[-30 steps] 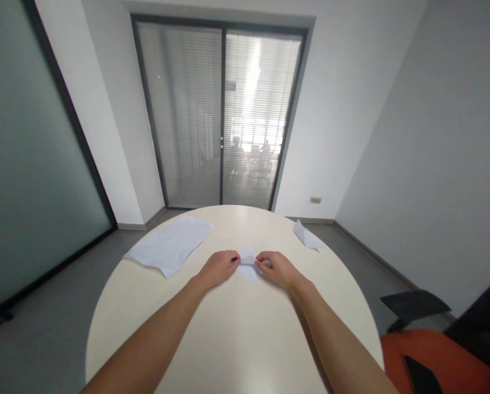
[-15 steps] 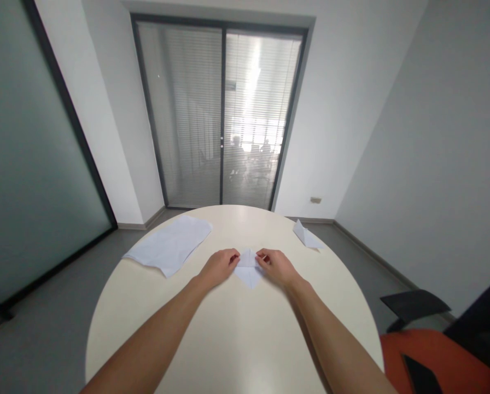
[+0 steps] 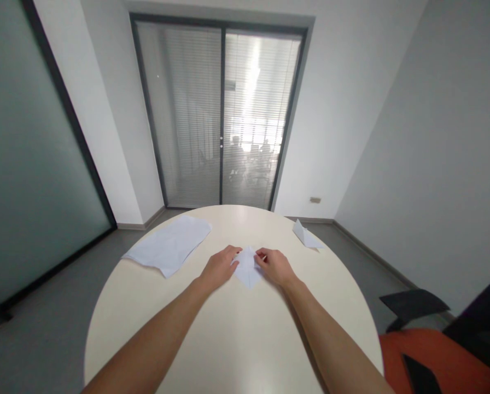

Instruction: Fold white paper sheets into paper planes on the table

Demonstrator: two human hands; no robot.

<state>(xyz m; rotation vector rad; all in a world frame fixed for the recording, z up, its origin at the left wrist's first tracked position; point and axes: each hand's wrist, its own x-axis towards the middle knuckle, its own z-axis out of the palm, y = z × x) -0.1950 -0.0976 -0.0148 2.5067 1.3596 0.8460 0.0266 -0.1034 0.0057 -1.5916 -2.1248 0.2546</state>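
A small piece of folded white paper (image 3: 248,273) lies on the table between my hands, one corner pointing toward me and crease lines running through it. At its left edge is my left hand (image 3: 220,267), thumb and fingers spread apart and resting on the paper. My right hand (image 3: 275,265) pinches the paper's right edge between thumb and forefinger. The fingertips partly cover both side corners of the sheet.
Larger white sheets (image 3: 171,243) lie at the table's left. A folded paper piece (image 3: 306,236) stands near the right rim of the round table (image 3: 232,339). An orange chair (image 3: 437,355) with black armrests is at the lower right.
My left thumb and fingers have parted from their pinch on the left edge. The paper's upper part looks flatter and more spread. My right hand has barely moved.
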